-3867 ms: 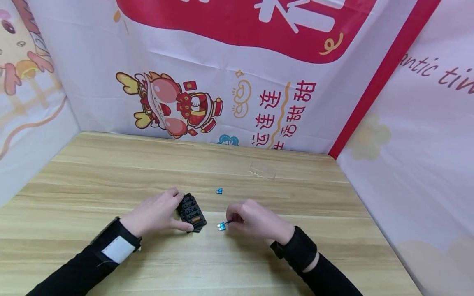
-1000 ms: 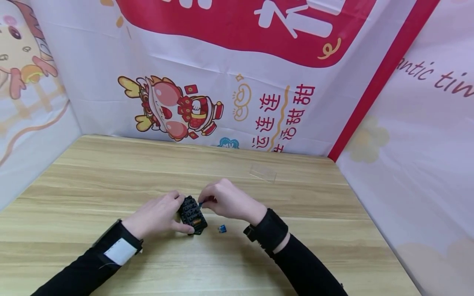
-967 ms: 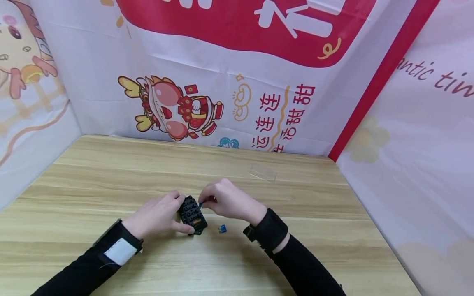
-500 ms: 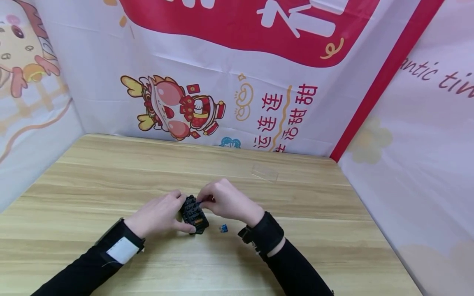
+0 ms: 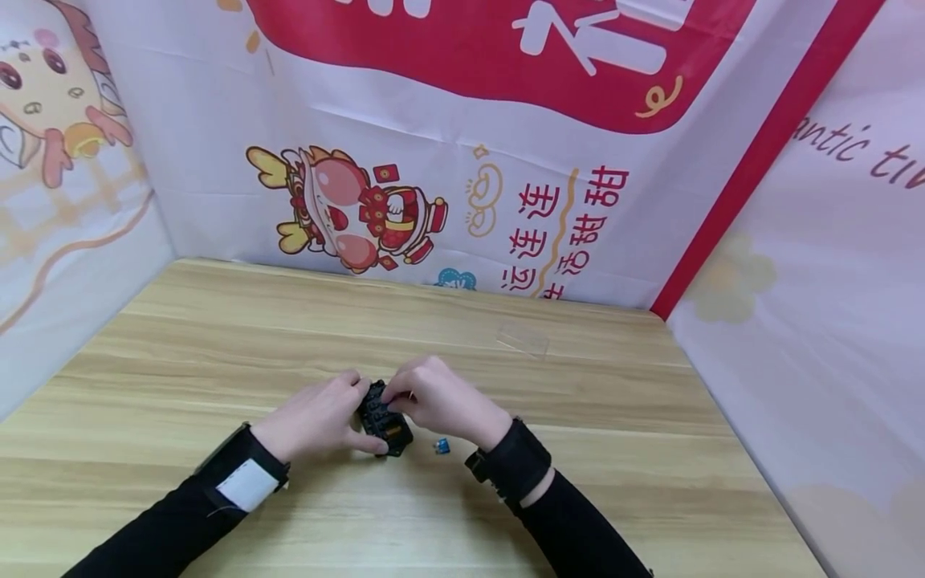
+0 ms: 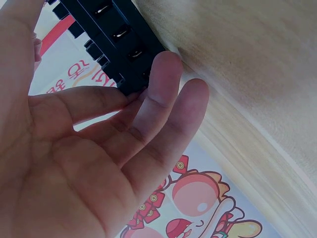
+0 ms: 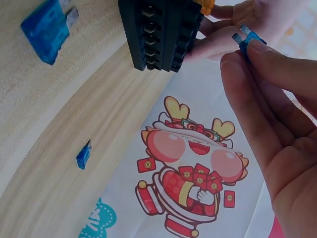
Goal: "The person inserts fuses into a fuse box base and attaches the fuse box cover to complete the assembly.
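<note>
My left hand (image 5: pixel 318 417) grips a black fuse block (image 5: pixel 380 427) by its ends, fingers at the far end and thumb at the near one. In the left wrist view, slots with metal contacts show along the underside of the fuse block (image 6: pixel 116 37). My right hand (image 5: pixel 444 405) is over the upper right part of the block. Its thumb and index finger pinch a blue blade fuse (image 7: pixel 251 40), prongs sticking out, close beside the block in the right wrist view. An amber fuse (image 5: pixel 393 432) sits in the block's near end.
One loose blue fuse (image 5: pixel 442 445) lies on the wooden table right of the block. The right wrist view shows another blue fuse (image 7: pixel 84 154) farther off. A clear plastic cover (image 5: pixel 523 340) lies toward the back, before a printed cloth backdrop (image 5: pixel 405 88).
My right hand has come left from beside the near loose fuse to the block, then slightly farther over it. The far loose fuse is now hidden in the head view. My left hand keeps its hold.
</note>
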`<state>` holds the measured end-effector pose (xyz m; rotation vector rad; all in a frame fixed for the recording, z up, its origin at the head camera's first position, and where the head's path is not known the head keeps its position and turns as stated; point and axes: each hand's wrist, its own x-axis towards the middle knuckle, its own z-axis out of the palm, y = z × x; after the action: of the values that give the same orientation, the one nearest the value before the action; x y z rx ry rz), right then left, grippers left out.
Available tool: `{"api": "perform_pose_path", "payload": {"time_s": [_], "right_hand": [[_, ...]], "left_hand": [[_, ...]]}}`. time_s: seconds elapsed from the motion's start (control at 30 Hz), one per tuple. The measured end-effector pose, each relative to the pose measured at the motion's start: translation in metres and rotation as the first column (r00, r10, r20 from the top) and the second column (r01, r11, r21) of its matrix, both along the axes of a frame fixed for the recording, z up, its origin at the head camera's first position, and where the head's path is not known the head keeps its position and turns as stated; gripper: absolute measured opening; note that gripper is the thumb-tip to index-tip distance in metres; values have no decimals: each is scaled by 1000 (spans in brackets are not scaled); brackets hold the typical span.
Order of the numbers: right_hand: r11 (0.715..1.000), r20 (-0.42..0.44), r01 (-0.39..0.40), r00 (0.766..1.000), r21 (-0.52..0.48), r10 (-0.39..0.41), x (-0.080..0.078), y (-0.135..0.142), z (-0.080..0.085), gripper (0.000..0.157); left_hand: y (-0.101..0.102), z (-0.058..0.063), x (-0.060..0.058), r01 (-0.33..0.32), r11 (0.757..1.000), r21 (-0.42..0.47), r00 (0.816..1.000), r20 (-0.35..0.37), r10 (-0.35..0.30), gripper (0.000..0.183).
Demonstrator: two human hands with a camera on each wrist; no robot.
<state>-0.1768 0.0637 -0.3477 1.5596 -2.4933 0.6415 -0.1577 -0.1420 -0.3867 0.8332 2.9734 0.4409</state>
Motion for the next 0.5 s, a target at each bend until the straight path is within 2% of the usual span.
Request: {"api": "perform_pose_path", "payload": {"time_s": [0.27,0.5], "right_hand": [[994,17,22,1000,105,-24,1,-4,-2,10],[991,39,41,998,129,-46,2,-4,-6,12]], "left_hand": [[0,1,0,-6,1000,-2,1000,0,6,72],[-1,2,0,1,1000,3,1000,1,-1,72]]}}
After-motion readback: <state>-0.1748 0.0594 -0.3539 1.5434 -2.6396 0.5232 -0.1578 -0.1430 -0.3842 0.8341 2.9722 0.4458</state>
